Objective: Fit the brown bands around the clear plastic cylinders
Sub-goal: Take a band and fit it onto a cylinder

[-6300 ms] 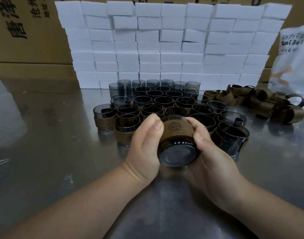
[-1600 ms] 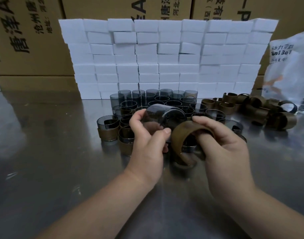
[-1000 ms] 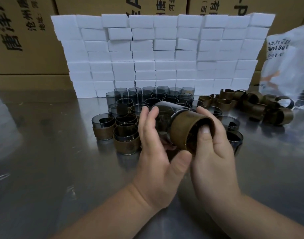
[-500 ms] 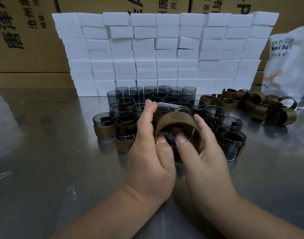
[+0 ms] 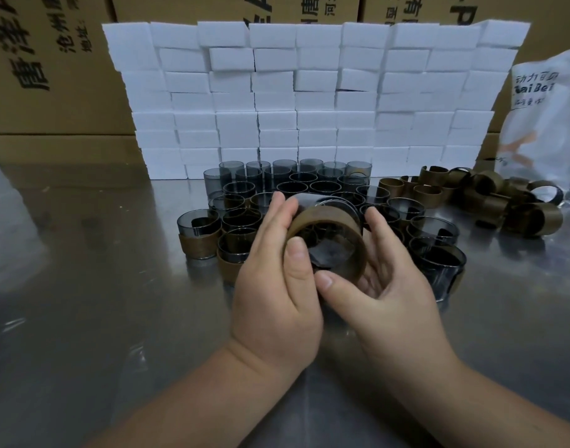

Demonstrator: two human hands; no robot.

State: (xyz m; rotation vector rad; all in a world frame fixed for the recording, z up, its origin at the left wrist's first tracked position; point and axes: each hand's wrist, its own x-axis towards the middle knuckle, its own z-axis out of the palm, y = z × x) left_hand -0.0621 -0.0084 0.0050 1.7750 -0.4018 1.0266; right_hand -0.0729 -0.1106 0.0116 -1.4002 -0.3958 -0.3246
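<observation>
Both hands are up over the steel table (image 5: pixel 99 286) with one clear cylinder (image 5: pixel 322 203) tipped on its side, and a brown band (image 5: pixel 325 225) sits round the end facing the person. Left hand (image 5: pixel 277 292) wraps the cylinder, thumb on the band's rim. Right hand (image 5: pixel 387 292) cups the band from the other side, thumb pinching its lower edge. Loose bands (image 5: pixel 490 195) lie off to the right, with more cylinders (image 5: pixel 293 185) just behind.

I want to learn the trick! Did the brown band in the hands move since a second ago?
Yes. The brown band has shifted left, toward the banded cylinder at the group's left edge, and now sits round the held clear cylinder.
</observation>
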